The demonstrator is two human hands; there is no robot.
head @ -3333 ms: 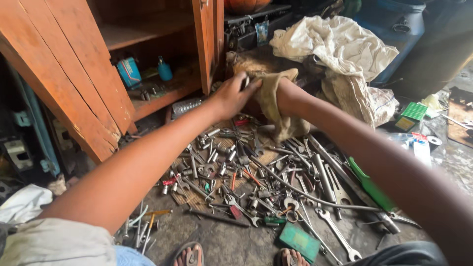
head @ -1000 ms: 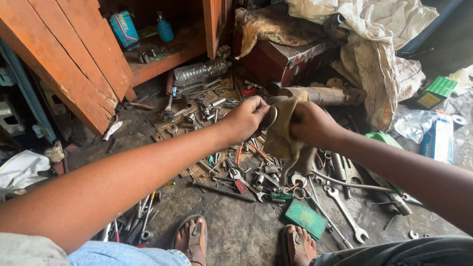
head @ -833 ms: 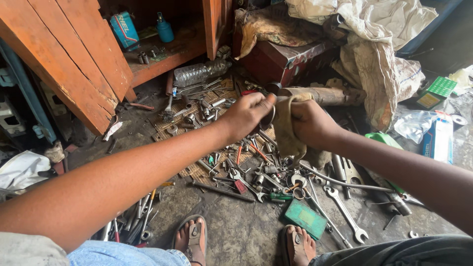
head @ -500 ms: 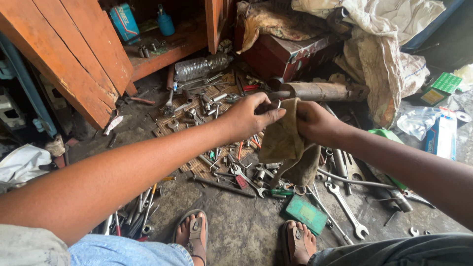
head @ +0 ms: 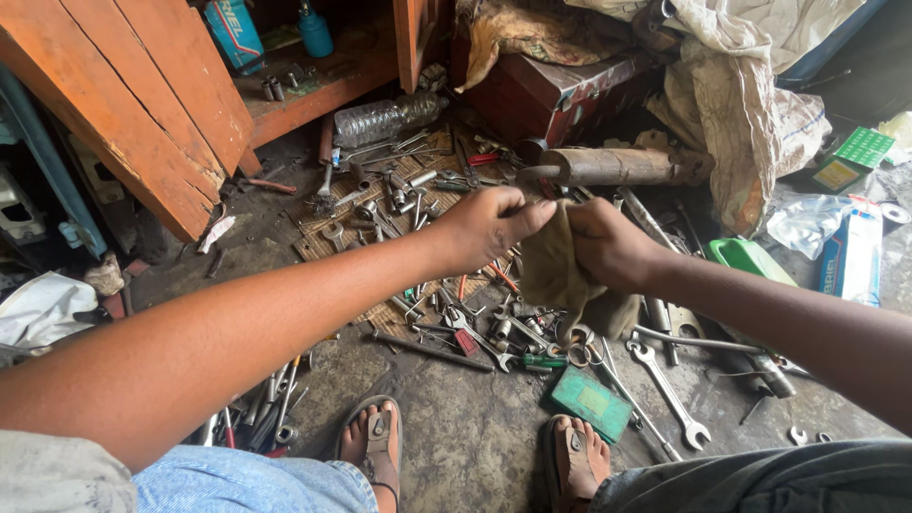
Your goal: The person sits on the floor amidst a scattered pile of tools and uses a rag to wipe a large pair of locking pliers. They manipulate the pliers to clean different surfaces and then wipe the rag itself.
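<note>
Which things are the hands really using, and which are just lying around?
In use:
- left hand, fingers pinched shut; what it grips is hidden
- right hand clutching the rag
- rag, dirty tan cloth

Just lying about:
- spanner
- plastic bottle
- green flat box
- rusty pipe
- red metal box

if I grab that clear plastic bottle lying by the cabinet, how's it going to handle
The bottle looks empty and crumpled, so it's probably light and would give under a squeeze. It lies on its side on the floor, so a push may roll it, though the tools beside it would likely stop it soon.
</note>
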